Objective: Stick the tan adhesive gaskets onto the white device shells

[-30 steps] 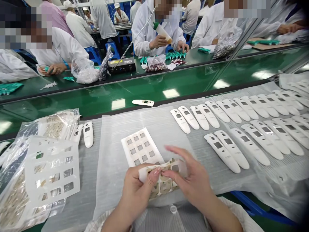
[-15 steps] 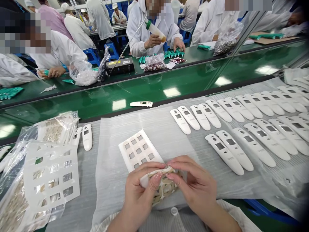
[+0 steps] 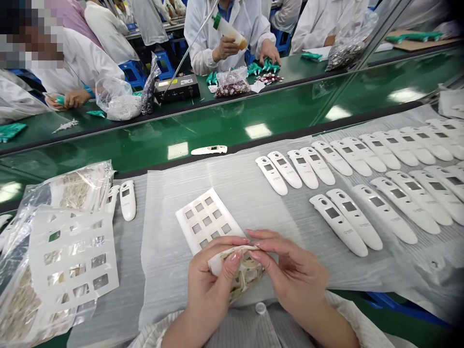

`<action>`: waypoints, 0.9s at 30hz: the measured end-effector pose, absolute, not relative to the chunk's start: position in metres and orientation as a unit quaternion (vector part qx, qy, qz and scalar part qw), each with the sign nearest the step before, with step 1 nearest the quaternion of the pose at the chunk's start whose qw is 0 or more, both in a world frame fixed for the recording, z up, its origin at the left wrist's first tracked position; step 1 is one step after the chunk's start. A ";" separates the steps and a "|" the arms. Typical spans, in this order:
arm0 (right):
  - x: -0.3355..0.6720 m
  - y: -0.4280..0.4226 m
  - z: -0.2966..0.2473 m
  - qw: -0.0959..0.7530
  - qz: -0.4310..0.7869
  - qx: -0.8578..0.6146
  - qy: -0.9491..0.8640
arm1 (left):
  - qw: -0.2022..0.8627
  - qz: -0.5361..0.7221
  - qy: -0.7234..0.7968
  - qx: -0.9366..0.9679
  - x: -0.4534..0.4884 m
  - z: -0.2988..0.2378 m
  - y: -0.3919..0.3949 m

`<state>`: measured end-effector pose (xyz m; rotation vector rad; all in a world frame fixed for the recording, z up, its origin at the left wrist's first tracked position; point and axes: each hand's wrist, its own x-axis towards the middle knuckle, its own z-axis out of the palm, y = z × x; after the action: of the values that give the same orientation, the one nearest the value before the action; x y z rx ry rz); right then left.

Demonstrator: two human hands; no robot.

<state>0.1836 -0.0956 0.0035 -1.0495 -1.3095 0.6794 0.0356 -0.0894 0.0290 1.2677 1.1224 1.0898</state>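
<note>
Between my two hands is a bent sheet of adhesive frames, pale and tan with square cut-outs. My left hand pinches its left part, thumb on the near face and fingers behind. At the upper right edge, my right hand pinches the same sheet with thumb and fingertips; what exactly lies between those tips is too small to tell. Just beyond my fingers, a white card with rows of square openings rests on the foam sheet, its near end hidden behind my left hand.
White thermometer-like housings with small displays stand in two rows at the right. One housing lies by the green belt. Plastic bags and a cut-out sheet are at the left. Co-workers in white coats sit opposite.
Both hands stay on the bent sheet, which now shows a little more of its face beneath the fingers. The whole view has shifted slightly.
</note>
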 end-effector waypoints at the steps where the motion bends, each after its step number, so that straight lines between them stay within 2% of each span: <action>1: 0.183 -0.096 0.003 0.615 0.297 -0.459 -0.568 | 0.537 0.456 0.472 0.530 0.036 0.028 -0.089; 11: 0.179 -0.092 0.002 0.617 0.293 -0.476 -0.554 | 0.548 0.457 0.483 0.507 0.036 0.025 -0.089; 13: 0.179 -0.091 0.006 0.609 0.249 -0.473 -0.586 | 0.547 0.458 0.492 0.499 0.036 0.024 -0.088; 17: 0.183 -0.094 0.014 0.555 0.077 -0.514 -0.649 | 0.557 0.448 0.515 0.474 0.036 0.023 -0.087; 19: 0.184 -0.097 0.017 0.527 0.047 -0.510 -0.678 | 0.560 0.438 0.526 0.467 0.036 0.023 -0.085; 23: 0.183 -0.100 0.017 0.487 0.079 -0.467 -0.733 | 0.548 0.424 0.552 0.464 0.037 0.025 -0.081; 27: 0.183 -0.100 0.021 0.492 0.131 -0.431 -0.745 | 0.542 0.414 0.581 0.443 0.037 0.023 -0.075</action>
<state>0.1831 -0.1004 0.0209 -1.0466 -1.8089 0.3180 0.0375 -0.0751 0.0233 1.0526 1.3798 0.9838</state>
